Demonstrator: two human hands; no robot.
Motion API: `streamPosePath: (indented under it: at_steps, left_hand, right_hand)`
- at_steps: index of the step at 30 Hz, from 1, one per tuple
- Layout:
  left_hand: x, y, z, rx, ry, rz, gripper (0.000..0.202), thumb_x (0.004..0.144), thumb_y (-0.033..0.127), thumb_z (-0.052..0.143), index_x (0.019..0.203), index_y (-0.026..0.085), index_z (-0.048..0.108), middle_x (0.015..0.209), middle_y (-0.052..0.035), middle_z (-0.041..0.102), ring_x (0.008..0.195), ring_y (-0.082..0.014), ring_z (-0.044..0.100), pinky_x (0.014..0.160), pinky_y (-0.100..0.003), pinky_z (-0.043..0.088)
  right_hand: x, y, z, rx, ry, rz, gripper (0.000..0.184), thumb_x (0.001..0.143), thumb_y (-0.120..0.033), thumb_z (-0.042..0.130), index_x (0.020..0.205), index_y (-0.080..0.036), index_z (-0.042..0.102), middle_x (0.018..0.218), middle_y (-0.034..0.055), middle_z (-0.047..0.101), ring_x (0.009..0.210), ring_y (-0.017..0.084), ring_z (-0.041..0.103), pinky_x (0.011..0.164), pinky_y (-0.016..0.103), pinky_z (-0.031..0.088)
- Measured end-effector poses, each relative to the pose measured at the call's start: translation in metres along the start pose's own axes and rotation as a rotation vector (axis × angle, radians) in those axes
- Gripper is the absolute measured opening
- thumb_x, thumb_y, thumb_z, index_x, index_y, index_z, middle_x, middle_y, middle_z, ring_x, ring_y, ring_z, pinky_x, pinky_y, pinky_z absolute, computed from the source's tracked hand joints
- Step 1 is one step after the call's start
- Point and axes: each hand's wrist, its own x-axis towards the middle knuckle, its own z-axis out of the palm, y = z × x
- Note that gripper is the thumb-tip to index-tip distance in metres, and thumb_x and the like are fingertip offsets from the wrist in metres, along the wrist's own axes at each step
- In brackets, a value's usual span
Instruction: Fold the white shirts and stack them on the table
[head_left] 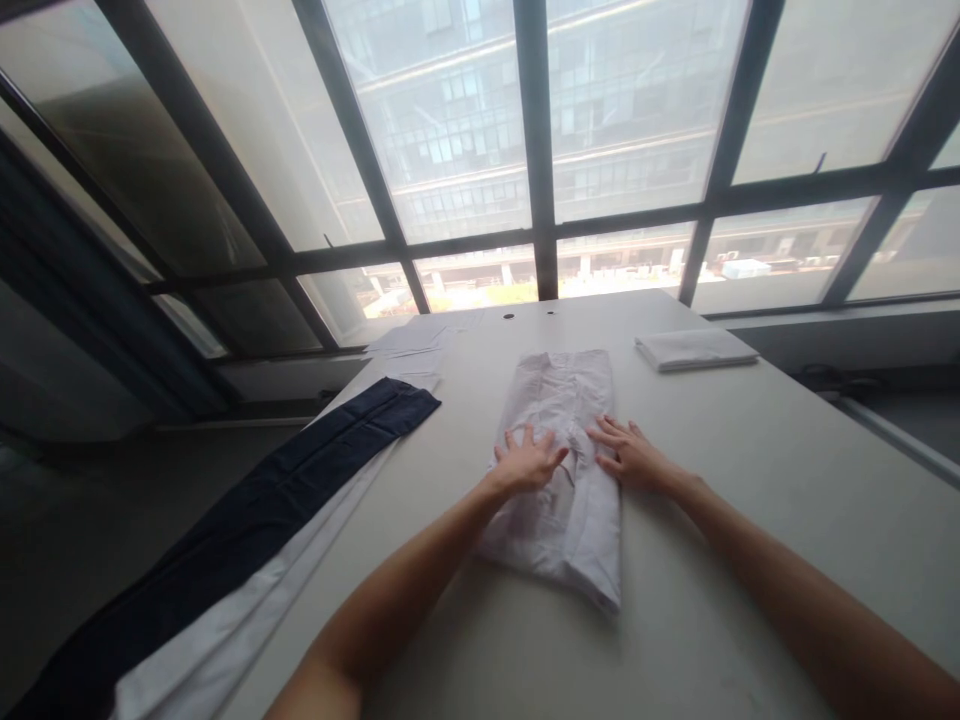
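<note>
Tabletop (735, 430): hands (527, 462) (634, 458) touching creased white cloth (574, 510).

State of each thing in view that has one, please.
White garment: lying flat, wrinkled
Left hand: open, fingers spread on the white garment
Right hand: open, at the white garment's right edge
White cloth at right: folded flat
Dark garment: laid out lengthwise
White sheets: loose, overlapping

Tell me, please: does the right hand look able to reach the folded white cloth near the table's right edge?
Probably yes: only tabletop seems to lie between the right hand and the folded white cloth, though the arm may need to stretch forward.
</note>
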Motion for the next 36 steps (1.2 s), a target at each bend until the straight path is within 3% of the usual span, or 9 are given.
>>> streamPosePath:
  at_steps: [4, 7, 10, 14, 20, 24, 27, 30, 36]
  left_hand:
    - [0.004, -0.011, -0.027, -0.053, -0.115, 0.164, 0.058, 0.1, 0.063, 0.034, 0.139, 0.027, 0.056, 0.139, -0.0108, 0.062, 0.13, -0.0306, 0.056, 0.105, -0.044, 0.044]
    - [0.011, -0.019, -0.031, -0.068, 0.145, 0.061, 0.051, 0.103, 0.052, 0.035, 0.134, 0.021, 0.061, 0.131, -0.0125, 0.067, 0.121, -0.0266, 0.062, 0.103, -0.037, 0.046]
    - [0.02, -0.022, -0.014, -0.027, 0.405, 0.025, 0.046, 0.104, 0.04, 0.037, 0.142, 0.019, 0.053, 0.145, -0.0141, 0.056, 0.134, -0.0271, 0.051, 0.111, -0.044, 0.039]
    - [0.027, -0.025, 0.015, 0.058, 0.295, 0.095, 0.05, 0.103, 0.046, 0.04, 0.148, 0.026, 0.046, 0.16, -0.0117, 0.037, 0.149, -0.0346, 0.027, 0.116, -0.062, 0.025]
    - [0.03, -0.029, 0.023, 0.057, 0.275, 0.122, 0.049, 0.104, 0.046, 0.038, 0.149, 0.027, 0.047, 0.16, -0.0121, 0.036, 0.149, -0.0354, 0.028, 0.117, -0.063, 0.023]
    - [0.03, -0.029, 0.02, 0.059, 0.289, 0.119, 0.047, 0.103, 0.043, 0.041, 0.147, 0.027, 0.049, 0.159, -0.0123, 0.038, 0.148, -0.0344, 0.03, 0.117, -0.062, 0.025]
    - [0.03, -0.028, 0.02, 0.063, 0.284, 0.112, 0.047, 0.103, 0.043, 0.042, 0.147, 0.028, 0.049, 0.159, -0.0115, 0.039, 0.148, -0.0334, 0.03, 0.117, -0.061, 0.026]
    - [0.03, -0.029, 0.021, 0.056, 0.291, 0.114, 0.047, 0.102, 0.043, 0.042, 0.147, 0.028, 0.049, 0.158, -0.0116, 0.04, 0.147, -0.0336, 0.031, 0.117, -0.061, 0.026]
    - [0.03, -0.028, 0.02, 0.039, 0.279, 0.111, 0.048, 0.103, 0.043, 0.041, 0.147, 0.027, 0.049, 0.159, -0.012, 0.039, 0.148, -0.0341, 0.03, 0.118, -0.061, 0.024]
  right_hand:
    - [0.0, 0.011, -0.014, 0.038, 0.064, 0.028, 0.035, 0.092, -0.029, 0.051, 0.121, -0.028, 0.07, 0.143, 0.0067, 0.059, 0.139, 0.026, 0.048, 0.12, 0.061, 0.015]
    - [-0.001, 0.014, -0.018, 0.045, 0.21, 0.084, 0.031, 0.096, -0.03, 0.045, 0.105, -0.025, 0.074, 0.124, 0.0065, 0.072, 0.124, 0.024, 0.06, 0.119, 0.053, 0.023]
    - [-0.002, 0.011, -0.017, 0.057, 0.336, 0.019, 0.035, 0.098, -0.035, 0.045, 0.12, -0.023, 0.07, 0.129, 0.0086, 0.069, 0.126, 0.024, 0.058, 0.117, 0.047, 0.031]
    - [-0.002, 0.001, -0.009, 0.06, 0.28, -0.123, 0.049, 0.1, -0.044, 0.046, 0.143, -0.025, 0.055, 0.15, 0.0105, 0.052, 0.141, 0.026, 0.044, 0.116, 0.046, 0.034]
    - [0.004, -0.006, 0.004, -0.001, 0.111, -0.093, 0.044, 0.102, -0.048, 0.042, 0.138, -0.031, 0.062, 0.16, 0.0085, 0.037, 0.151, 0.034, 0.023, 0.119, 0.059, 0.022]
    - [0.007, 0.001, 0.003, 0.075, 0.152, -0.047, 0.051, 0.103, -0.051, 0.033, 0.131, -0.023, 0.066, 0.15, 0.0121, 0.051, 0.147, 0.032, 0.034, 0.118, 0.058, 0.026]
    - [0.008, 0.009, -0.001, 0.273, 0.288, -0.032, 0.058, 0.101, -0.058, 0.032, 0.123, -0.02, 0.07, 0.138, 0.0134, 0.062, 0.135, 0.028, 0.05, 0.114, 0.049, 0.036]
    - [0.008, 0.022, -0.007, 0.473, 0.48, 0.107, 0.062, 0.099, -0.062, 0.032, 0.109, -0.019, 0.076, 0.123, 0.0133, 0.071, 0.119, 0.026, 0.063, 0.107, 0.042, 0.045]
    - [0.0, 0.056, -0.013, 0.592, 0.776, 0.635, 0.049, 0.087, -0.045, 0.045, 0.093, -0.012, 0.08, 0.089, 0.0143, 0.078, 0.085, 0.028, 0.073, 0.077, 0.035, 0.056]
